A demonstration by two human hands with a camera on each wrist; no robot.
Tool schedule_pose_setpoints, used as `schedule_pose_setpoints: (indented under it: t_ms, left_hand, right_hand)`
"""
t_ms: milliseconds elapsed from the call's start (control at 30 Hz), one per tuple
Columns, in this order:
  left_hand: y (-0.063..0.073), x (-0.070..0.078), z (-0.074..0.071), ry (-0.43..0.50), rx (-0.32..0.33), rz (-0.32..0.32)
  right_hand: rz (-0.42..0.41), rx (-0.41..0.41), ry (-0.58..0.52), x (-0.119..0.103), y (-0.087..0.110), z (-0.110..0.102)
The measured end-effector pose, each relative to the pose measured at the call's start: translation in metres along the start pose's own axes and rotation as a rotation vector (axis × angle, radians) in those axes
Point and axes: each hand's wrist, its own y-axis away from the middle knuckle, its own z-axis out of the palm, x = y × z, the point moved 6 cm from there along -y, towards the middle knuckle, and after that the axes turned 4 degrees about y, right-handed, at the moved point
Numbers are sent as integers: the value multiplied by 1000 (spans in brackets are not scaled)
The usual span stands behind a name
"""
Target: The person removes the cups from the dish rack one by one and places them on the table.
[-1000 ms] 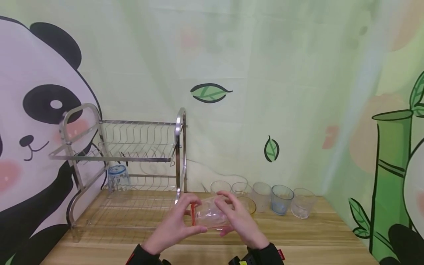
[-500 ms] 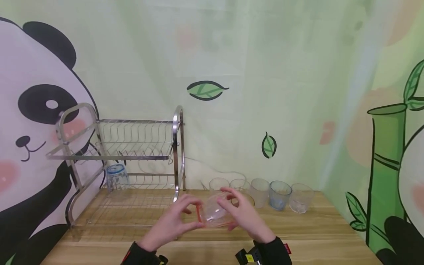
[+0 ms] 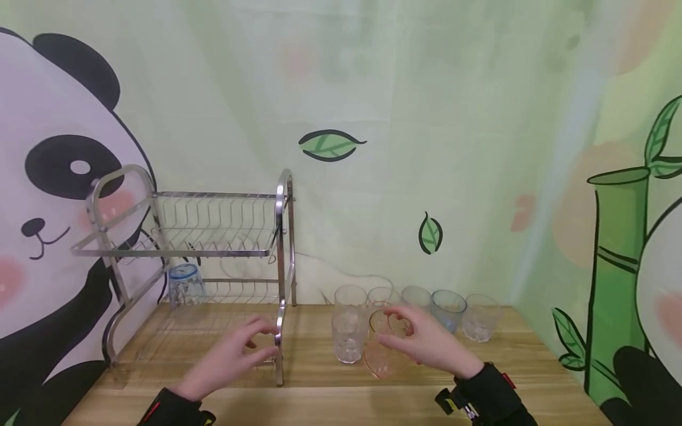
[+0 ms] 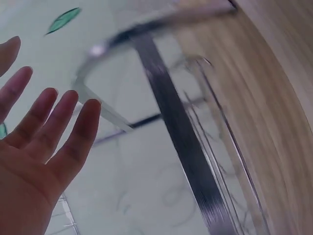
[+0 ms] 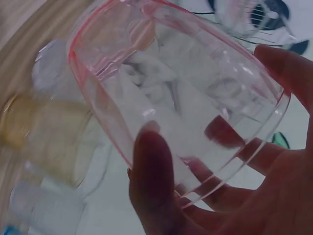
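My right hand (image 3: 428, 340) holds a clear, pink-tinted drinking glass (image 5: 166, 83) by one end, thumb on one side and fingers on the other. In the head view this glass (image 3: 377, 360) is tilted just above the wooden surface, partly covered by the hand. Nothing is in my left hand (image 3: 234, 355), whose loosely bent fingers are close to the right post of a metal dish rack (image 3: 281, 266). A clear glass (image 3: 348, 343) stands left of the pink one. An amber glass (image 5: 49, 137) shows beside it in the right wrist view.
Farther back stand more glasses: a clear one (image 3: 350, 294), a frosted one (image 3: 415, 294), a blue-grey one (image 3: 449, 310) and another clear one (image 3: 482, 322). A blue-tinted glass (image 3: 185, 289) sits upside down on the rack's lower tier. A panda-print cloth (image 3: 346, 77) hangs behind.
My left hand has let go of the pink glass and moved left. The right hand has carried the glass rightward and turned it from lying sideways to a steeper tilt.
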Motion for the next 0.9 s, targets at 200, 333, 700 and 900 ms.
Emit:
schedule_pose_setpoints:
  t_ms: [200, 333, 700, 900]
  left_hand:
    - [3, -31, -32, -190, -89, -83]
    - [-4, -50, -63, -328, -53, -107]
    - [-12, -106, -121, -466, 49, -265]
    - [-15, -136, -132, -471, 38, -362]
  right_hand:
    - [-20, -38, 222, 31, 9, -8]
    - [-11, -46, 306, 50, 7, -10]
    - [-32, 91, 471, 82, -21, -10]
    - [48, 102, 508, 94, -31, -2]
